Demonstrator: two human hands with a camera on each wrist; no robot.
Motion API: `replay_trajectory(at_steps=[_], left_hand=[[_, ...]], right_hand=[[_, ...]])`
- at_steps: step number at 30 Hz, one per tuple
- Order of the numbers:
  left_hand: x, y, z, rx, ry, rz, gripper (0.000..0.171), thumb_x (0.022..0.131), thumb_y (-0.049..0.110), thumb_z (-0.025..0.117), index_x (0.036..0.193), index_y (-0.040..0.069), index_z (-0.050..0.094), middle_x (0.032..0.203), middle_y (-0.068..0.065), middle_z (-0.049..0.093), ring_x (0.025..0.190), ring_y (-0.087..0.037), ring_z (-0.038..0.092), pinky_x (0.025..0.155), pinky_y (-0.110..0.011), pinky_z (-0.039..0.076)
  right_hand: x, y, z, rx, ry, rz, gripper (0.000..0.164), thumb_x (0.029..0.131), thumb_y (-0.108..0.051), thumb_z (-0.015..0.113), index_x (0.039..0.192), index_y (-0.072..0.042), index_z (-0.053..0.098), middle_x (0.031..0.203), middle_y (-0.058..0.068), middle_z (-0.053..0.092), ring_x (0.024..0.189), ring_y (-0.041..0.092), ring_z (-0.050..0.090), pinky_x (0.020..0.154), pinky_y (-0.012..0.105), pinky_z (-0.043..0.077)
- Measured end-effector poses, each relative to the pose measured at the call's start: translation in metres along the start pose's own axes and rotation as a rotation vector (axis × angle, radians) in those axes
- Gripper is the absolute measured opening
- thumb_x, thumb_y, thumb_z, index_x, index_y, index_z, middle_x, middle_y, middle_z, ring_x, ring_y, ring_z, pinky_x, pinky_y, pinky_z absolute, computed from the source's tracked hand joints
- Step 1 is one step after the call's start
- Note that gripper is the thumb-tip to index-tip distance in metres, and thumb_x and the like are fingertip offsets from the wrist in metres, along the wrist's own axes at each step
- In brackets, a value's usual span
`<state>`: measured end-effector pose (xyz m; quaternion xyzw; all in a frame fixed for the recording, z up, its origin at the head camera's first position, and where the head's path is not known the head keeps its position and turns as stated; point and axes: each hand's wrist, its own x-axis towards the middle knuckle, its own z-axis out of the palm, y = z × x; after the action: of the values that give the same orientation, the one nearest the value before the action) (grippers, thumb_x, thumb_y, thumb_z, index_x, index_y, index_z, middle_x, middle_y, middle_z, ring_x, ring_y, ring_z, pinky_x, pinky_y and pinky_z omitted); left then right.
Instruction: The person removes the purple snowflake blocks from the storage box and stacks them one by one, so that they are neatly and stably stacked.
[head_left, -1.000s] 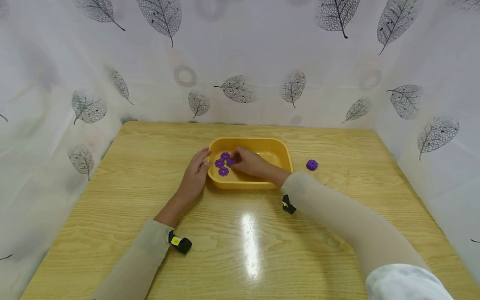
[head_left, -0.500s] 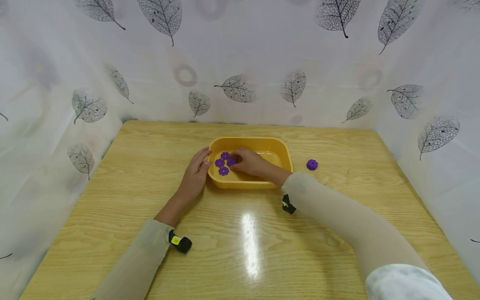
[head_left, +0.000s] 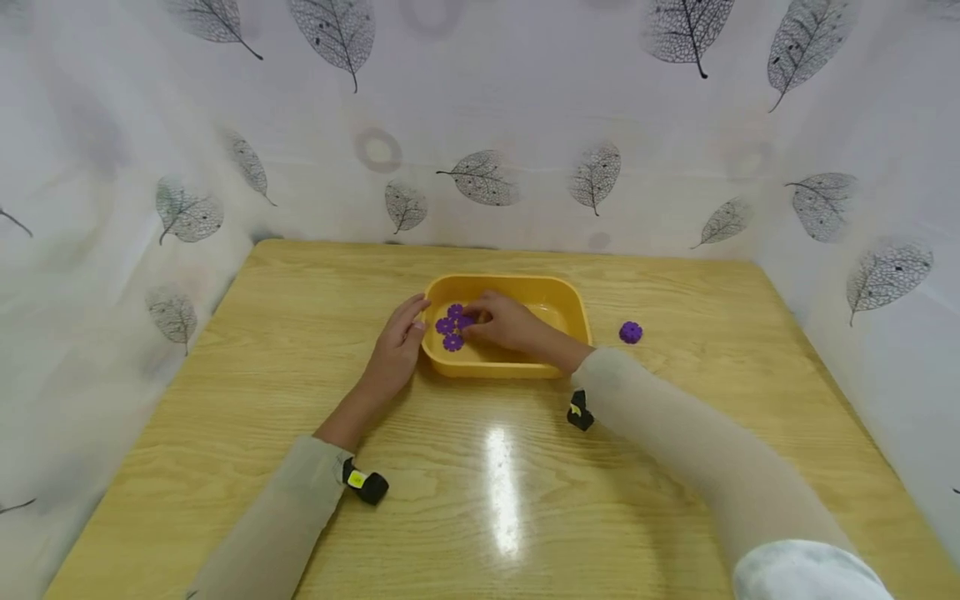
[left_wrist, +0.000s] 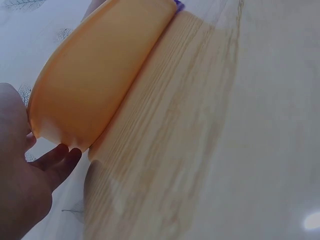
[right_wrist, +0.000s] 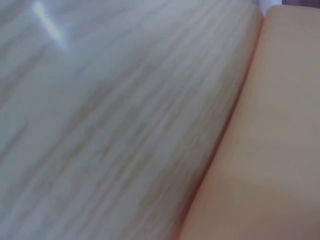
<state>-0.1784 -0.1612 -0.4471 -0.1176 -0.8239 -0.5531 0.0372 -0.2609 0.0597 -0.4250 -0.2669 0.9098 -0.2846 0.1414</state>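
Note:
A yellow plastic tray (head_left: 506,370) stands on the wooden table in the head view. My left hand (head_left: 393,354) touches its left end, thumb and fairly straight fingers at the rim; in the left wrist view, fingertips (left_wrist: 72,156) meet the outer wall. My right hand (head_left: 506,323) reaches inside over the right end, thumb and index finger pinching a purple flower-shaped disc (head_left: 467,320), partly hidden. Close beside it, several similar flower-shaped discs (head_left: 453,342) lie flat at the tray's left end. The right wrist view shows only the tray's outer wall (right_wrist: 265,150) and table, no hand.
To the right of the tray, a small purple stack of flower-shaped discs (head_left: 631,332) sits on the table (head_left: 450,500). A white cloth (head_left: 525,108) with printed grey leaves hangs behind and along both sides.
The head view has shifted slightly, so everything appears a little further right. Both hands keep nearly the same places at the tray, and the right hand's finger and thumb have moved only slightly.

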Motion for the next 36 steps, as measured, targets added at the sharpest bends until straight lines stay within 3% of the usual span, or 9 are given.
replay_trajectory(at_steps=[11,24,36], left_hand=[[0.0,0.003,0.003,-0.004,-0.012,-0.021,0.045,0.11,0.022,0.033,0.154,0.01,0.041,0.165,-0.002,0.028,0.154,-0.021,0.022,0.127,-0.044,0.022],[0.0,0.005,0.003,0.003,-0.004,-0.008,0.045,0.11,0.02,0.034,0.153,0.008,0.041,0.165,-0.006,0.029,0.154,-0.025,0.022,0.127,-0.046,0.022],[-0.001,0.003,0.001,0.0,0.0,-0.017,0.045,0.11,0.019,0.033,0.153,0.008,0.041,0.165,-0.005,0.029,0.154,-0.023,0.023,0.126,-0.043,0.023]], right_hand=[[-0.008,-0.001,-0.012,0.03,0.058,-0.066,0.038,0.099,-0.019,0.066,0.133,-0.002,0.065,0.112,0.012,0.062,0.095,0.023,0.057,0.08,0.031,0.053],[-0.027,-0.004,-0.035,0.103,0.121,-0.114,0.036,0.098,-0.023,0.068,0.129,-0.005,0.067,0.108,0.012,0.056,0.093,0.022,0.054,0.074,0.03,0.047],[-0.059,0.008,-0.06,0.138,0.175,-0.085,0.043,0.099,-0.03,0.066,0.135,-0.008,0.064,0.118,0.007,0.059,0.097,0.022,0.054,0.075,0.035,0.049]])
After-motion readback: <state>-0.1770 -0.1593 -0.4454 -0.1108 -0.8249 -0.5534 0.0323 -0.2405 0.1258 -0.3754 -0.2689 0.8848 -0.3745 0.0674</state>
